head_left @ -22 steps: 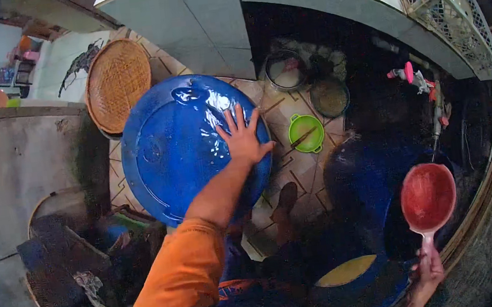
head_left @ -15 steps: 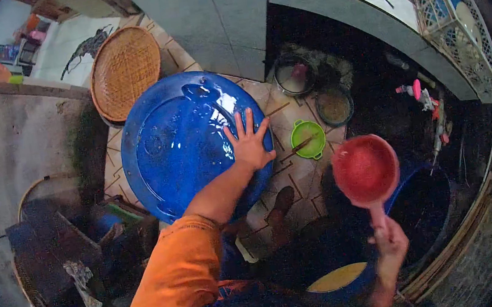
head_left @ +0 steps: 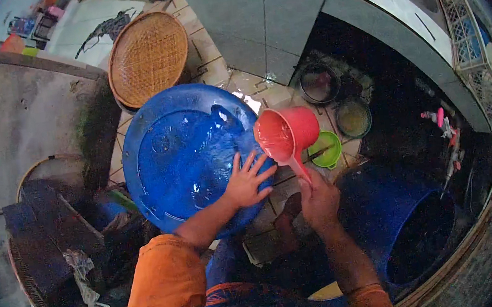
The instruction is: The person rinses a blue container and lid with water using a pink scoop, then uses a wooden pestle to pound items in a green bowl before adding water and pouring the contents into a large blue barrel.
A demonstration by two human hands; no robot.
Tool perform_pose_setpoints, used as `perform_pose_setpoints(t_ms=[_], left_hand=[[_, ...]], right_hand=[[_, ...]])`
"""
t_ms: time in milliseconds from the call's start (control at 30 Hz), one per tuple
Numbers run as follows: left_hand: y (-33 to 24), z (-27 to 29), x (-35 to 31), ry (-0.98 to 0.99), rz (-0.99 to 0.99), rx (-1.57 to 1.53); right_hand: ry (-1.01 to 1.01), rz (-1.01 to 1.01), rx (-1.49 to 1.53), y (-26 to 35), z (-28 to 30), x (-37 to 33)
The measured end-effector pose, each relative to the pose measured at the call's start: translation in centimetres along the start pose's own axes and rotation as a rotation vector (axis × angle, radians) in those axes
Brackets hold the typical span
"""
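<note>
A large round blue plastic lid (head_left: 182, 180), wet and shiny, takes up the middle left. My left hand (head_left: 247, 181) lies on its right part with fingers spread. In my right hand (head_left: 319, 200) is the handle of a red plastic water dipper (head_left: 304, 128). The dipper is tipped to the left, its mouth over the lid's right edge, above my left fingers. Rippled water shows on the lid's surface. Whether water is still leaving the dipper, I cannot tell.
A woven bamboo tray (head_left: 148, 59) sits behind the lid. Right of the dipper are a green plastic strainer (head_left: 330, 156), a dark pot (head_left: 318, 83) and a round basin (head_left: 353, 117). A blue barrel (head_left: 389, 222) stands at the lower right, a tiled counter (head_left: 230, 23) at the back.
My right hand has brought the dipper left and forward from beside the barrel to the lid's edge and tilted it. My left hand has slid nearer on the lid.
</note>
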State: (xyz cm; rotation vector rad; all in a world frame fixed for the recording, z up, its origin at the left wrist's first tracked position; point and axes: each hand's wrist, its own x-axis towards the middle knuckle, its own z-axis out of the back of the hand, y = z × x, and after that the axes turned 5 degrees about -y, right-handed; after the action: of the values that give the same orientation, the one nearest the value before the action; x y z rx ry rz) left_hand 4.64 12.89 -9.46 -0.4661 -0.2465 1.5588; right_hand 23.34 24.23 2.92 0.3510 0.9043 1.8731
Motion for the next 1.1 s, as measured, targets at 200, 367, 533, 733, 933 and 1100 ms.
perform_pose_setpoints(t_ms=[200, 367, 533, 733, 933, 1100], left_hand=[[7.6, 3.5, 9.3, -0.268, 0.17, 0.189], [8.4, 4.0, 10.8, -0.542, 0.447, 0.152], [6.3, 4.1, 11.1, -0.595, 0.4, 0.052], [6.0, 3.2, 11.6, -0.495, 0.459, 0.105], [3.3, 4.1, 10.3, -0.173, 0.587, 0.061], [4.4, 4.0, 10.4, -0.232, 0.387, 0.034]], right_hand=[[-0.091, 0.155, -0.122, 3.0, -0.6, 3.3], [-0.135, 0.234, -0.126, 4.5, -0.5, 5.5], [-0.165, 0.24, -0.186, 5.2, -0.6, 7.0], [-0.142, 0.234, -0.224, 5.7, -1.2, 7.6], [-0.117, 0.189, -0.144, 4.8, -1.0, 6.9], [-0.19, 0.2, -0.193, 4.1, -0.7, 6.0]])
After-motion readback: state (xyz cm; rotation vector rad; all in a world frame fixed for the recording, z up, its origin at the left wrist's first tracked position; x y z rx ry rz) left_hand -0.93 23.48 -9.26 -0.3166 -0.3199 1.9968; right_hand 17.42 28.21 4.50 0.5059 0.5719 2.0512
